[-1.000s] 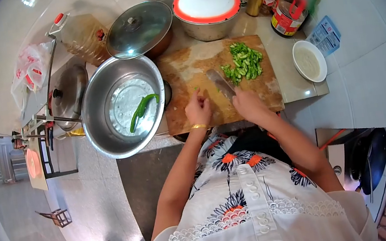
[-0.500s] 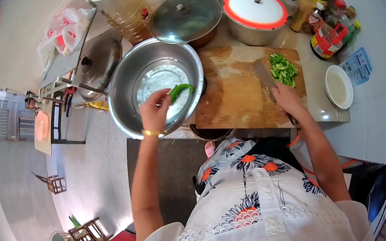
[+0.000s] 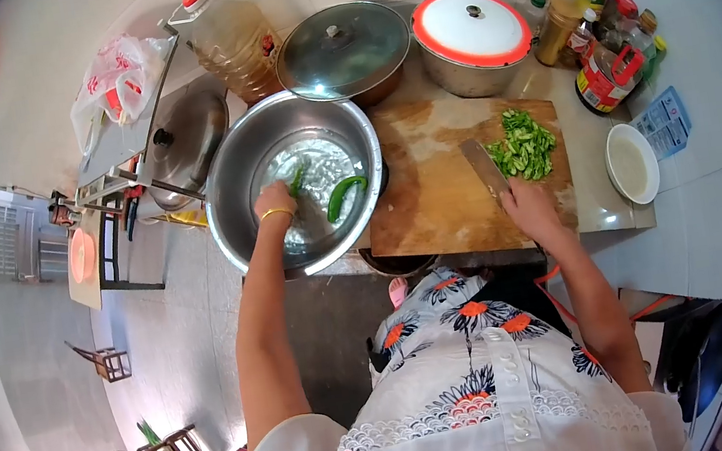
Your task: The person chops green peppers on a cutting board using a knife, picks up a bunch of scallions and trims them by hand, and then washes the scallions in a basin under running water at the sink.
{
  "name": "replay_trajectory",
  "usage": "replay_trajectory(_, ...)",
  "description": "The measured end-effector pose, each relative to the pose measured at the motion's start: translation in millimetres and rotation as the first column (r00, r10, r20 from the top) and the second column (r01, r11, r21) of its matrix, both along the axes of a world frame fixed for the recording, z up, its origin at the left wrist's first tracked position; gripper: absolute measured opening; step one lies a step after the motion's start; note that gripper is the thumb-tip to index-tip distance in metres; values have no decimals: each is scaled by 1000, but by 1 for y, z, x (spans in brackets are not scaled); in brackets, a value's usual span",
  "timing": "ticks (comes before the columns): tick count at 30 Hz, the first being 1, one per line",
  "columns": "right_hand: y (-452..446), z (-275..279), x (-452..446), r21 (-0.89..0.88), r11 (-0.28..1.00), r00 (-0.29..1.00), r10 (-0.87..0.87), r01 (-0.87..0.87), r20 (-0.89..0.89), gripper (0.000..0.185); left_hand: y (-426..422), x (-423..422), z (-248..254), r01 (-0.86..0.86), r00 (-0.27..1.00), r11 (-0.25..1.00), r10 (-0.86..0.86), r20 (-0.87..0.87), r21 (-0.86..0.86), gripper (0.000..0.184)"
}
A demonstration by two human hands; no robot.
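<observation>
Head view, writing 1st: white plastic bag w/ red print [image 3: 115, 80] at 10 o'clock, chars too creased to read; big jar w/ red-and-yellow label [image 3: 605, 79] at 2 o'clock, brand illegible; blue-and-white printed sheet [image 3: 665, 122] nr 3 o'clock, text too small.

Peppers: long curved glossy green pepper [image 3: 346, 198] lies loose at approx 4 o'clock in the wide round stainless-steel basin [image 3: 228, 175], smooth skin, bent like a hook. Smaller-looking green pepper [image 3: 298, 182], partly hidden by fingers, is nr basin centre, in the left hand [image 3: 276, 199]; grip narrow, fingertips closed on it. Basin bottom shiny & rippled.

Right hand [image 3: 526, 205]: closed round the handle of a broad-bladed metal knife [image 3: 485, 165], handle mostly hidden, blade angled toward 11 o'clock over the rectangular wooden chopping board [image 3: 422, 198]. Bright-green chopped pepper pile [image 3: 525, 145], pale inner bits showing, sits at board's 2–3 o'clock, just beside blade.

Also: white round bowl w/ cloudy liquid [image 3: 632, 164] at 3 o'clock; white-lidded pot w/ red rim [image 3: 472, 30] at 1; dark glass-lidded pan [image 3: 344, 51] at 12; clear plastic jug w/ red cap [image 3: 234, 48] at 11.
</observation>
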State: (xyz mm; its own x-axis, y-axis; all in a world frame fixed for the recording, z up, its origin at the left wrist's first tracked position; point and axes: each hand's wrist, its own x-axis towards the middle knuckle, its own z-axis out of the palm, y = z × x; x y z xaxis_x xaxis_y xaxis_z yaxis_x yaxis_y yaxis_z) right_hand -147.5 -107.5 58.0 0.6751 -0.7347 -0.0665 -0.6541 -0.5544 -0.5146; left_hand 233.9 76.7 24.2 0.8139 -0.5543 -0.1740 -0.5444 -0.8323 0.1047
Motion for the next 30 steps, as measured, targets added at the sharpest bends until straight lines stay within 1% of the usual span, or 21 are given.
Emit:
replay_trajectory(2,2,0,2,-1,1000,998,4,-4,-57,23,4,-2,-8,211,977,970,-212,-5,121,29)
replay_trajectory(3,2,-1,2,0,1000,999,2,-2,-52,23,0,-12,7,224,975,966,-221,-33,126,27)
replay_trajectory(6,2,-5,1,-10,1000,998,16,-17,-62,23,1,0,-3,262,964,958,-253,-86,120,28)
replay_trajectory(7,2,-7,1,-14,1000,998,22,-23,-62,23,2,3,0,256,962,964,-246,-119,78,27)
replay_trajectory(8,1,-7,1,-18,999,998,29,-30,-60,23,5,12,-4,256,962,964,-246,-117,77,27)
replay_trajectory(9,0,-6,1,-21,999,998,30,-32,-58,23,5,16,0,116,911,981,-166,-377,-154,27)
replay_trajectory(10,0,-4,2,-14,999,997,29,-30,-73,24,6,18,3,-88,775,940,-143,-616,-328,27)
replay_trajectory(11,0,-3,2,-5,1000,996,29,-29,-86,24,9,18,5,-254,655,897,-116,-746,-363,27)
replay_trajectory(12,0,-2,3,-4,999,996,33,-33,-83,24,11,16,11,-257,658,896,-113,-744,-363,27)
replay_trajectory(14,2,1,3,65,998,993,-12,20,-114,25,15,14,19,-345,479,735,-397,-783,-584,31)
replay_trajectory(15,3,4,4,68,998,993,-8,15,-114,25,14,6,29,-370,491,690,-424,-762,-622,28)
replay_trajectory(16,3,9,5,110,994,994,-13,25,-111,25,14,3,36,-373,493,690,-420,-762,-621,28)
replay_trajectory(17,4,12,5,151,988,994,-19,35,-109,26,12,1,42,-445,460,615,-466,-756,-651,28)
replay_trajectory(19,4,10,5,142,989,994,-17,32,-108,25,13,4,43,-550,386,460,-600,-700,-697,28)
replay_trajectory(22,1,3,2,110,994,995,-13,24,-99,25,16,13,31,-576,363,448,-609,-705,-684,30)
replay_trajectory(23,1,0,1,90,996,996,-4,12,-93,24,20,25,14,-458,523,649,-356,-774,-608,25)
replay_trajectory(24,1,-1,1,90,996,995,-5,14,-95,24,19,27,17,-72,822,879,-215,-527,-471,22)
replay_trajectory(26,1,-2,2,16,999,990,32,-30,-138,23,20,29,23,45,934,930,-168,-315,-364,23)
replay_trajectory(27,2,-1,2,16,1000,990,27,-26,-138,23,18,26,31,49,933,930,-172,-314,-363,23)
replay_trajectory(29,5,1,2,16,1000,994,16,-14,-110,23,16,17,44,167,981,964,-182,-58,-206,28)
replay_trajectory(30,6,0,1,16,1000,994,13,-11,-112,23,15,9,49,170,981,964,-185,-59,-207,28)
